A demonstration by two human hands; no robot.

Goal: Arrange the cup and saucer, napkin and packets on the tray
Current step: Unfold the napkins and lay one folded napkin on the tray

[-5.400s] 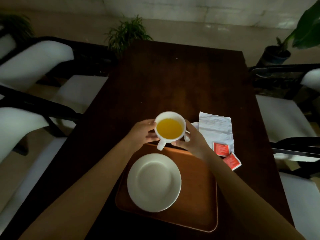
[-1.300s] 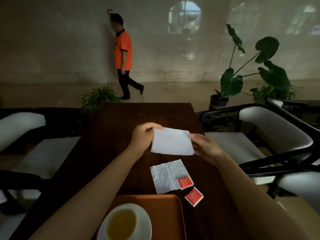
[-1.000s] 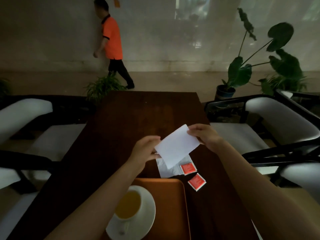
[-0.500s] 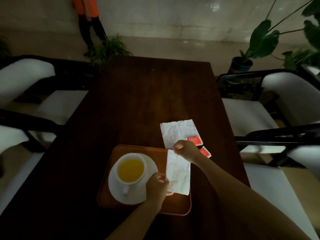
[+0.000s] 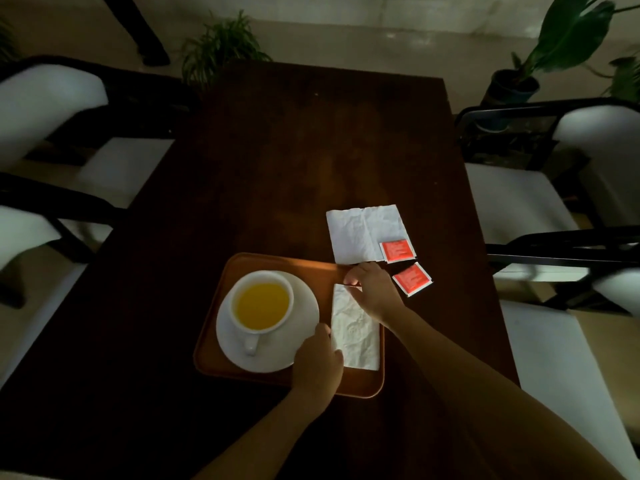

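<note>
An orange-brown tray lies on the dark wooden table. On its left half a white cup of yellow drink stands on a white saucer. A folded white napkin lies flat along the tray's right side. My left hand pinches the napkin's left edge near its lower end. My right hand holds its top end. A second, crumpled white napkin lies on the table beyond the tray. Two red packets lie to the right: one packet on that napkin's corner, the other packet on the table.
White-cushioned chairs with black frames stand on both sides, a left chair and a right chair. Potted plants stand past the far edge, one fern and one large-leaf plant. A person's legs show at the top left.
The cup went onto the saucer on the tray. Both hands lifted a napkin, folded it in the air and lowered it onto the tray's right side, where it now lies flat.
</note>
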